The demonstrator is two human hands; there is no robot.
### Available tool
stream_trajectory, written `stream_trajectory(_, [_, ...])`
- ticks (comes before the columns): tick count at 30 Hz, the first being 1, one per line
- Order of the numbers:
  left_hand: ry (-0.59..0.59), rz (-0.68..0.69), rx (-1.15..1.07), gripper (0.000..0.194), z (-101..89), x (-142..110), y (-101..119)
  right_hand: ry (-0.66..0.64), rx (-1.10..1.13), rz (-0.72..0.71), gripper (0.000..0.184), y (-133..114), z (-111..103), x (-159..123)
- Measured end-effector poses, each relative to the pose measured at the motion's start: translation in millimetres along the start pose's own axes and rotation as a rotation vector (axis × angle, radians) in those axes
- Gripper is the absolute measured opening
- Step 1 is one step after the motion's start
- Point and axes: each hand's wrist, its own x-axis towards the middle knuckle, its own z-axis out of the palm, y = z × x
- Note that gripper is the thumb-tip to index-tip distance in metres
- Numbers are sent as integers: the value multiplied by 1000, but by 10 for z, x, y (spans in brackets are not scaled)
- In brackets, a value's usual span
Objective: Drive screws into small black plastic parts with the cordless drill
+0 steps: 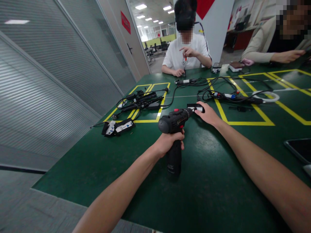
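Note:
A black cordless drill [172,124] stands upright over the green table, its chuck pointing away from me. My left hand [170,142] is wrapped round its grip, just below the red trigger. Beyond the chuck, my right hand [206,112] holds a small black case with a white inside [191,106] by its right end. The drill's tip meets or overlaps this case; whether it touches cannot be told. Part of the case is hidden behind the chuck and my fingers.
Opened black casings with white insides [124,126] lie at left, before a heap of black cables and parts [143,101]. Corded tools [230,96] lie at right, inside yellow tape lines. Across the green table [145,181] a person [186,48] works with a screwdriver; another sits at right.

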Motion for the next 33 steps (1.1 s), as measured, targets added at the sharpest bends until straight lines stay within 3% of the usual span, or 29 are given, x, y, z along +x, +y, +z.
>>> stream_trajectory(33, [12, 1, 26, 19, 0, -8, -3, -10, 11, 18, 48, -21, -16, -4])
